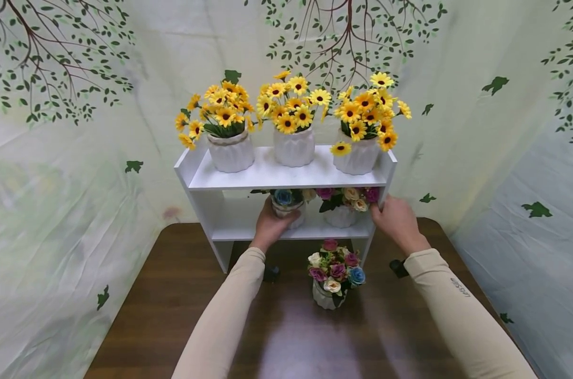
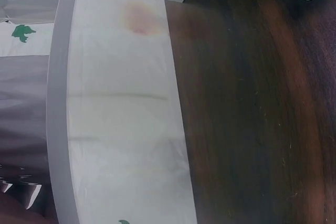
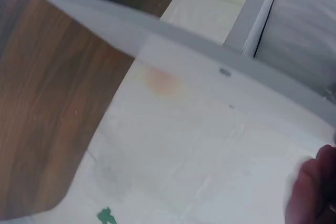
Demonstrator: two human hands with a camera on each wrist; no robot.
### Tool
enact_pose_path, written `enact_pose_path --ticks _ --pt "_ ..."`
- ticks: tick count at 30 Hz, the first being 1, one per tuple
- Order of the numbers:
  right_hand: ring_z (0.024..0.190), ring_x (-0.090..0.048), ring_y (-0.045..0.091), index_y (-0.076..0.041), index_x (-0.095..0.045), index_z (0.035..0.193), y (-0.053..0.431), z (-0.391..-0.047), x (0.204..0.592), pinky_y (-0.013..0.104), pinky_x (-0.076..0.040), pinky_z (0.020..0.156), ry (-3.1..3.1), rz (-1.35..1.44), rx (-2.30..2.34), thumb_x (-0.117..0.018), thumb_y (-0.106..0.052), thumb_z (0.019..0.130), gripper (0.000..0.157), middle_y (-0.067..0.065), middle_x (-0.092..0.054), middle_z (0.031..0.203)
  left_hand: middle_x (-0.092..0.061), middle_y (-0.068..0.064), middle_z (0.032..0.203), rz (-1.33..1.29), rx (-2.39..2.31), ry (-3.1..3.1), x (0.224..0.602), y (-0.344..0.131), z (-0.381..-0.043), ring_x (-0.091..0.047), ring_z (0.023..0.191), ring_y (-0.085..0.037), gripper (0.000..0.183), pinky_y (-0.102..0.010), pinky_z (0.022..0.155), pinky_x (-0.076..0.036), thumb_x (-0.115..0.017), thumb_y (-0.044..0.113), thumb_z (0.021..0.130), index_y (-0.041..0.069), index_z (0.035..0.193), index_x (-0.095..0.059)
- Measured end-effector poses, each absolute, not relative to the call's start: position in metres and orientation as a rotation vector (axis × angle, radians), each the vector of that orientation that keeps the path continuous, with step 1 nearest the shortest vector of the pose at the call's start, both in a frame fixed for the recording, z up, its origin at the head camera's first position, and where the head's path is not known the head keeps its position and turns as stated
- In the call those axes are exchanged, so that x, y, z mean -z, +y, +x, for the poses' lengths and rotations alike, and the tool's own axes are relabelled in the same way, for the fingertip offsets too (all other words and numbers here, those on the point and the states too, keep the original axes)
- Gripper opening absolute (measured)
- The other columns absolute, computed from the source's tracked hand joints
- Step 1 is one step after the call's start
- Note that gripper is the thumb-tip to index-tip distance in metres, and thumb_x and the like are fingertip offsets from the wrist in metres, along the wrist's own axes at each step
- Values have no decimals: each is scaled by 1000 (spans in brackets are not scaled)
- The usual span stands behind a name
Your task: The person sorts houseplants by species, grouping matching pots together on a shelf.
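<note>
On the middle board of a white shelf unit (image 1: 286,181), my left hand (image 1: 270,225) grips a white pot of artificial flowers with a blue rose (image 1: 283,197), thumb across its front. My right hand (image 1: 399,223) holds the right side panel (image 1: 383,189) of the unit. Just inside that panel stands another pot (image 1: 339,217) with purple and cream roses. In the right wrist view, blurred fingers (image 3: 307,192) show at the panel's edge. The left wrist view shows a shelf board's edge (image 2: 59,103) but not the hand.
Three pots of yellow daisies, left (image 1: 230,152), middle (image 1: 294,147) and right (image 1: 357,157), line the top board. In front of the unit, a pot of mixed roses (image 1: 325,297) stands on the dark wooden table (image 1: 173,316). Leaf-printed cloth (image 1: 149,79) hangs behind.
</note>
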State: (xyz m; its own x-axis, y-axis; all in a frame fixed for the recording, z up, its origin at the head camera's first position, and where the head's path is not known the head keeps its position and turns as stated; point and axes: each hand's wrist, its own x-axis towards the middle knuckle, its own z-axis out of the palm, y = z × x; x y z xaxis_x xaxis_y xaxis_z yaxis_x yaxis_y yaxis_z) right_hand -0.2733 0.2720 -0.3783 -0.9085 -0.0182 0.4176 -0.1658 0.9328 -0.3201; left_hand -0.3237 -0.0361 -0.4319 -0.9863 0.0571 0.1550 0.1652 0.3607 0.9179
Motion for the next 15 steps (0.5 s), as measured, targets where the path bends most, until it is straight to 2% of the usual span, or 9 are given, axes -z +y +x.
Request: enact_pose_path --ticks 5,10,15 --pt "47 -38 21 -12 -38 61 275 -276 377 29 -25 44 -2654 180 -420 -51 -19 94 36 3 -40 49 -48 -16 149 -208 1712 -2512 431 -36 -323 -47 139 -33 97 -46 117 -36 -80 37 81 10 156 -23" --pt "48 -38 21 -13 -38 61 273 -277 378 29 -25 45 -2652 218 -452 -49 -16 94 35 4 -41 49 -49 -16 147 -199 1740 -2488 430 -36 -321 -48 137 -33 96 -46 117 -37 -82 33 79 10 154 -26" --pt "47 -37 20 -13 -37 60 272 -276 378 29 -24 44 -2642 200 -492 -49 -15 93 35 3 -40 48 -49 -19 144 -172 1799 -2389 432 -35 -315 -51 133 -35 92 -46 113 -42 -85 27 77 3 149 -33"
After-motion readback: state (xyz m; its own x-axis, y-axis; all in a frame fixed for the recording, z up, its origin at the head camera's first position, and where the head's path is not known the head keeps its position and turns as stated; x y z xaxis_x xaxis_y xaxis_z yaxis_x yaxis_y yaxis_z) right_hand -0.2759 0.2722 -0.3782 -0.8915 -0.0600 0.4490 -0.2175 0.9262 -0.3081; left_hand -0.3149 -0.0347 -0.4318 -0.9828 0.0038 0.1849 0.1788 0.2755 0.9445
